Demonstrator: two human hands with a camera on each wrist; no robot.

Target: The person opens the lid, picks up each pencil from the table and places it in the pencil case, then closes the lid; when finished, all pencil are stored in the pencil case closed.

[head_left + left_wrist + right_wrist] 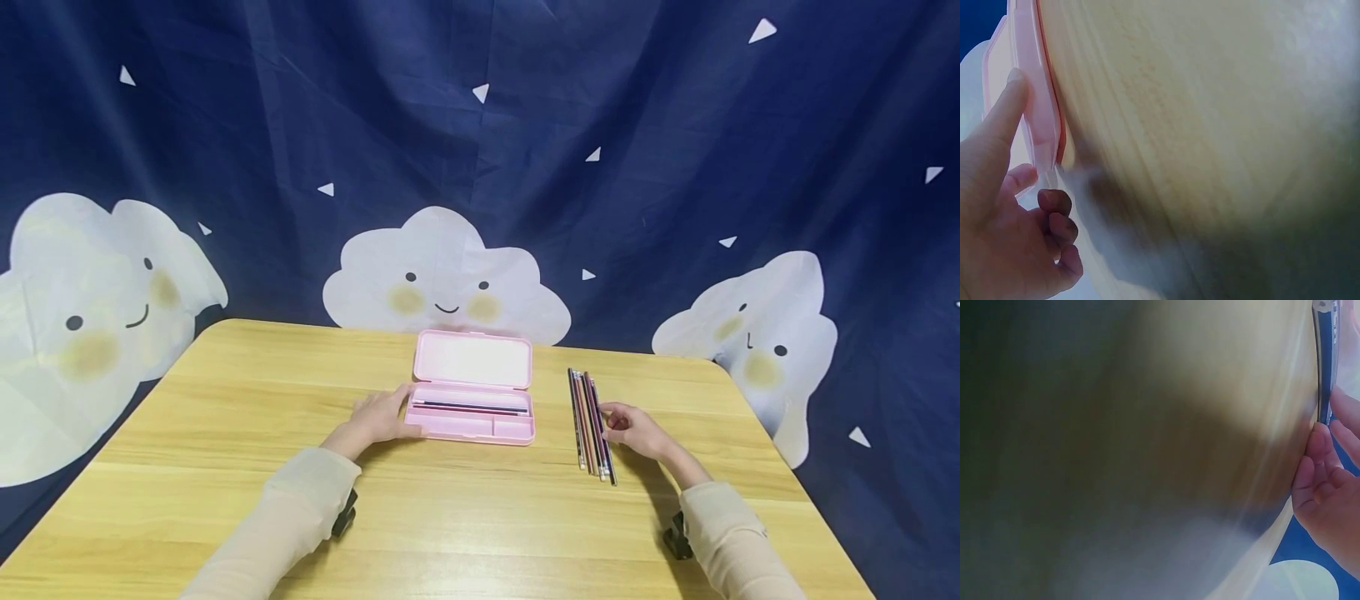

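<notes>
A pink pencil case (513, 429) stands with its lid (472, 360) raised at the back. Inside, dark and red pencils (471, 407) lie in the long rear compartment; a divider splits the front part. My left hand (381, 417) holds the case at its left end, thumb along the front wall and the other fingers curled in the left wrist view. To the right of the case, several pencils (587, 423) lie side by side. My right hand (633, 429) pinches at the row's right edge, thumb and fingertips on a dark blue pencil (1325, 362) in the right wrist view.
All of this rests on a light wooden table (465, 508) with rounded far corners. Behind it hangs a dark blue curtain (420, 108) printed with smiling clouds and white triangles. Dark wrist devices (345, 512) sit under both sleeves.
</notes>
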